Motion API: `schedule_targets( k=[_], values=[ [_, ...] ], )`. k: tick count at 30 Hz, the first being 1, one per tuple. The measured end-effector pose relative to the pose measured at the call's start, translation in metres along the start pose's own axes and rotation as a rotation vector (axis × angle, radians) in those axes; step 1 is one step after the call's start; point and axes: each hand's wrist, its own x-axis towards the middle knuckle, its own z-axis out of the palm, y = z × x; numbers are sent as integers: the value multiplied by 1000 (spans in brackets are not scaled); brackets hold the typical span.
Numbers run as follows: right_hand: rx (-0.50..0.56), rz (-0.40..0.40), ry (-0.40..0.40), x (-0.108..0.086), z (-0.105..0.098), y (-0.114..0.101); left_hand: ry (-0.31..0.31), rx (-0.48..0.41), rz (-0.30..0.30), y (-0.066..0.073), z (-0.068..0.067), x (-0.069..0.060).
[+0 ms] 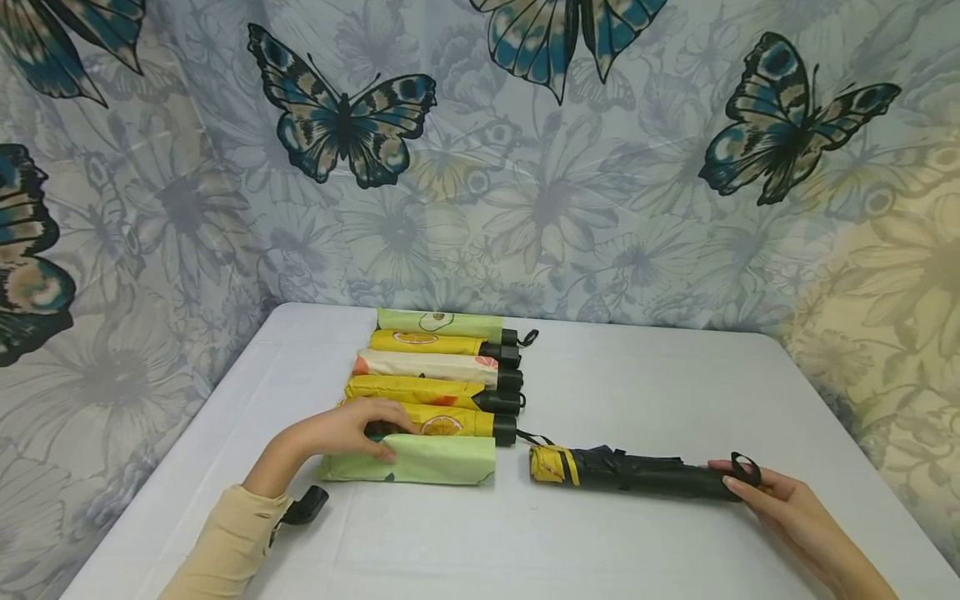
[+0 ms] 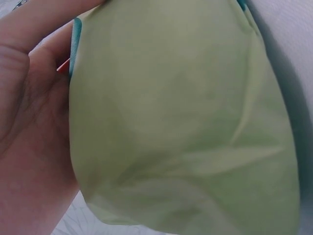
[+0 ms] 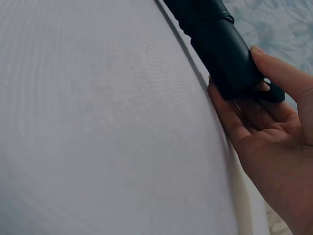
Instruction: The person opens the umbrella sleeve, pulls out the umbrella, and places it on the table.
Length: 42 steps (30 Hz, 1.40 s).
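- Fingers of the left hand, arm angled in from the near left, pinch the edge of a green sleeve on the counter; likely light, limp cloth.
- Right of it, a furled black umbrella: probably light, stiff lengthwise, best held by its handle.
- Right hand: thumb and fingers grip that handle end from opposite sides.

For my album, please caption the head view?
Left hand grips a green pouch, right hand a black umbrella, near a row of five umbrellas.
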Motion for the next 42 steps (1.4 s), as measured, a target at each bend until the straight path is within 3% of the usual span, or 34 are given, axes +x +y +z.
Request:
schedule_targets(
  k=[11, 20, 34, 42],
  values=[
    [-17, -78, 5, -3, 3, -2, 1, -5, -12, -1, 0, 0],
    [-113, -51, 41, -6, 5, -7, -7, -28, -13, -1, 0, 1],
    [-257, -11, 26, -3, 7, -13, -11, -29, -19, 1, 0, 1],
    [-247, -13, 19, -1, 7, -13, -20, -153, -67, 1, -7, -1]
  ],
)
